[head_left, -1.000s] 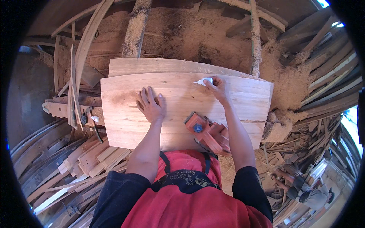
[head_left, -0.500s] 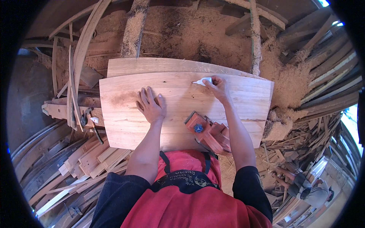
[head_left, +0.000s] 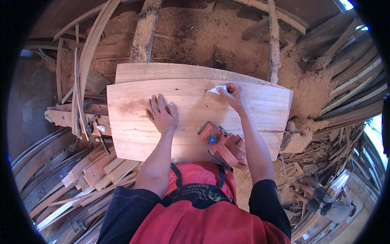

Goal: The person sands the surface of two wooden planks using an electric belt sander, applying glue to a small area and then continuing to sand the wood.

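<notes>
A wide panel of pale joined boards point(head_left: 134, 136) lies in front of me, on top of a second panel point(head_left: 162, 71) that shows along its far edge. My left hand point(head_left: 162, 116) rests flat on the top panel with the fingers spread. In my right hand point(head_left: 235, 97) is a small white glue bottle point(head_left: 218, 89), tilted so its thin nozzle points left at a small dark spot in the wood. Tiny dark holes mark the panel just below the nozzle. A red electric planer point(head_left: 223, 144) with a blue knob lies on the panel beside my right forearm.
On a beam at the left lie a hammer point(head_left: 103, 138) and another small white bottle point(head_left: 100, 128). Stacked planks point(head_left: 95, 166) fill the lower left, curved boards point(head_left: 357, 97) the right. Sawdust point(head_left: 187, 36) covers the ground beyond. Another person point(head_left: 325, 203) is at the lower right.
Almost nothing differs. The view has shifted slightly, and both hands and the bottle keep their places on the panel.
</notes>
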The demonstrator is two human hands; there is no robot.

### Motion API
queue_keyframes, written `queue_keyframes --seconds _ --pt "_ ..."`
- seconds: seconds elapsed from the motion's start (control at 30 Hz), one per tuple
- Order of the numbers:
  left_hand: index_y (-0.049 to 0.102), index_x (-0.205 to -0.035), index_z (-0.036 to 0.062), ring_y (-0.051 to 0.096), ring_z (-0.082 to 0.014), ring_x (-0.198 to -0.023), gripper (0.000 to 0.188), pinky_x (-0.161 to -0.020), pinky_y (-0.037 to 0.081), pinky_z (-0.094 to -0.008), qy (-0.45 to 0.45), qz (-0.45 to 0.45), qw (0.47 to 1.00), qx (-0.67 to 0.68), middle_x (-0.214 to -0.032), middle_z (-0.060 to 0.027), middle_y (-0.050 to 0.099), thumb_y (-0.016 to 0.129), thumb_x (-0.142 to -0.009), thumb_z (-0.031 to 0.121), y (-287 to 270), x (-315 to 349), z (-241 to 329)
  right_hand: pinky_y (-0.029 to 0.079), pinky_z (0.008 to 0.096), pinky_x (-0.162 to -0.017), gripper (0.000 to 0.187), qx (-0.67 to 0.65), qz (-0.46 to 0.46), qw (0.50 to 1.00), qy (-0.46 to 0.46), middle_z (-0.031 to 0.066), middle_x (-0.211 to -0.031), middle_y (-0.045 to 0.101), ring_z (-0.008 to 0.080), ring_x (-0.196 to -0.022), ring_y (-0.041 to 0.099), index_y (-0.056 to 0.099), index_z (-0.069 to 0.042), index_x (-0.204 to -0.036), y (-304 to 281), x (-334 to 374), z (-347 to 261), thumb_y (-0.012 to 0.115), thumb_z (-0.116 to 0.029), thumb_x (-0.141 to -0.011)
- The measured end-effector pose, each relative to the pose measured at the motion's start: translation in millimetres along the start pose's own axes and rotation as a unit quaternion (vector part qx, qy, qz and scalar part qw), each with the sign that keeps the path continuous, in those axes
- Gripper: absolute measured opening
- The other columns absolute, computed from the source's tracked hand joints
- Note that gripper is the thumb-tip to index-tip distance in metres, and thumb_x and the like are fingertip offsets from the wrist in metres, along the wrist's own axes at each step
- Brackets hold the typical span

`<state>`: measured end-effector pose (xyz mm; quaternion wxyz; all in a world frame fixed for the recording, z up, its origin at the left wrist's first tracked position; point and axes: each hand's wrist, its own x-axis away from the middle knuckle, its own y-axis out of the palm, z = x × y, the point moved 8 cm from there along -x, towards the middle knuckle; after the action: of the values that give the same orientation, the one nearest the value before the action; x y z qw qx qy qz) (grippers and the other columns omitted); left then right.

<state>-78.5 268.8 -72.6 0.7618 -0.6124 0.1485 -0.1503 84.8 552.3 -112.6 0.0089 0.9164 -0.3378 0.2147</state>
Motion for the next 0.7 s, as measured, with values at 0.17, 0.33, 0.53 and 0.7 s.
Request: queue_keyframes --seconds 0.17,0.33,0.53,0.7 --pt "0.038 -0.154 0.0166 0.022 -0.0337 -0.151 0.063 -0.122 0.015 -0.0577 0.007 0.007 1.000 0.003 -0.159 -0.0129 0.032 0.047 -0.099 0.046 1.0 -0.2 1.8 0.051 0.0263 -0.063 0.029 0.016 0.018 1.000 -0.016 0.0047 -0.084 0.074 0.0076 -0.073 0.064 0.076 0.001 -0.094 -6.0 -4.0 8.0 0.081 -0.026 -0.086" --pt "0.038 -0.154 0.0168 0.022 -0.0342 -0.152 0.063 -0.121 0.016 -0.0582 0.001 -0.001 1.000 0.004 -0.160 -0.0131 0.031 0.048 -0.099 0.046 1.5 0.6 0.8 0.051 0.0245 -0.063 0.026 0.014 0.023 0.999 -0.020 0.0035 -0.085 0.073 0.0063 -0.072 0.063 0.075 0.001 -0.095 -5.0 -5.9 8.5 0.080 -0.023 -0.088" --pt "0.037 -0.155 0.0171 0.021 -0.0341 -0.152 0.064 -0.121 0.015 -0.0582 0.003 0.004 1.000 0.002 -0.161 -0.0126 0.031 0.047 -0.099 0.047 4.4 1.3 -2.9 0.052 0.0220 -0.065 0.022 -0.013 0.022 1.000 -0.001 0.0026 -0.087 0.073 0.0053 -0.074 0.064 0.073 0.000 -0.098 -1.3 -3.9 0.4 0.079 -0.020 -0.090" --pt "0.039 -0.154 0.0170 0.022 -0.0330 -0.152 0.063 -0.120 0.016 -0.0591 0.004 0.011 1.000 0.012 -0.160 -0.0124 0.032 0.048 -0.099 0.046 3.1 0.9 -1.6 0.051 0.0215 -0.064 0.024 -0.024 0.025 0.999 -0.003 0.0027 -0.086 0.073 0.0055 -0.073 0.065 0.074 0.000 -0.099 -0.7 -2.6 -2.4 0.080 -0.021 -0.089"
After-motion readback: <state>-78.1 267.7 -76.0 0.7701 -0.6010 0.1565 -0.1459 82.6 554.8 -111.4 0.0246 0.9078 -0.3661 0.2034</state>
